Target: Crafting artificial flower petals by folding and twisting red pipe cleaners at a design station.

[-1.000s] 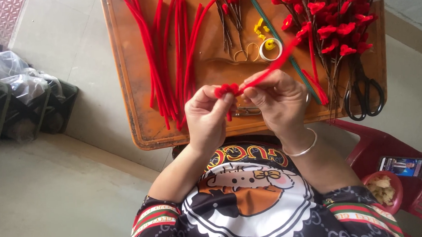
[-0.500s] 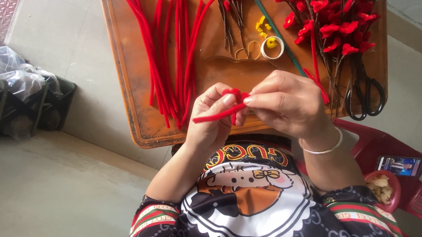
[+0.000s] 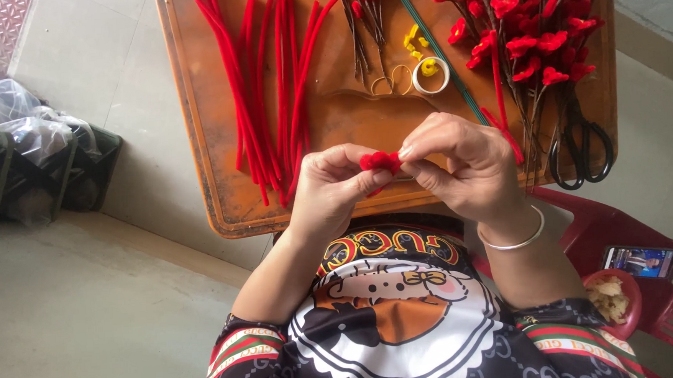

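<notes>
Over the near edge of the brown bench (image 3: 221, 180) we see both hands meeting on one small red fuzzy coil (image 3: 381, 162), a bent pipe cleaner curled into a tight bud. Our left hand (image 3: 336, 185) pinches it from the left between thumb and forefinger, fingers curled in. Our right hand (image 3: 462, 163) grips it from the right, fingertips closed on the same coil, with a thin silver bangle (image 3: 515, 237) around the wrist. So the coil sits between the two hands, held just above the bench edge and not resting on it.

On the bench beyond the left hand we find a loose sheaf of long red pipe cleaners (image 3: 270, 85) lying lengthwise. Further along we make out a few dark stems with red tips (image 3: 366, 19), some small yellow bits (image 3: 413, 39) and a white roll of tape (image 3: 430, 75) with a yellow piece inside it. Beside them lies a thin green rod (image 3: 437, 53), set at a slant. To the right we see a big bunch of finished red flowers (image 3: 531, 25) on dark stems, and black scissors (image 3: 580, 149) near the bench's right edge.

Off the bench, to our right, a red plastic chair (image 3: 665, 302) carries a phone (image 3: 638, 259) and a small red bowl (image 3: 615, 301). To our left, bags of clear plastic (image 3: 18, 121) sit on a dark rack on the floor.
</notes>
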